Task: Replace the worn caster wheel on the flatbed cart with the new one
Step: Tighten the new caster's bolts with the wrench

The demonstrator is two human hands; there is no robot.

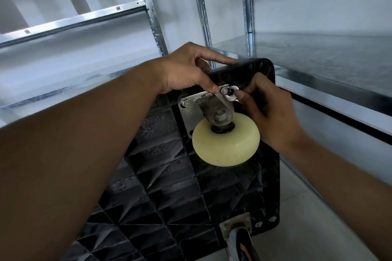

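The black flatbed cart (169, 186) stands tipped on its side, ribbed underside facing me. A pale yellow caster wheel (226, 146) on a steel mounting plate (191, 110) sits at its upper corner. My left hand (186, 70) grips the cart's top edge, its thumb touching a bolt and nut (223, 90) at the plate's top corner. My right hand (269, 112) holds a small silver wrench (232, 94) fitted against that nut. Another bolt (186, 103) shows at the plate's left corner.
A second caster (239, 237) with a darker wheel is mounted at the cart's lower corner. Galvanised metal shelving (318, 65) stands close behind and to the right, with uprights (201, 6) just behind the cart. Pale tiled floor (297, 207) lies at the lower right.
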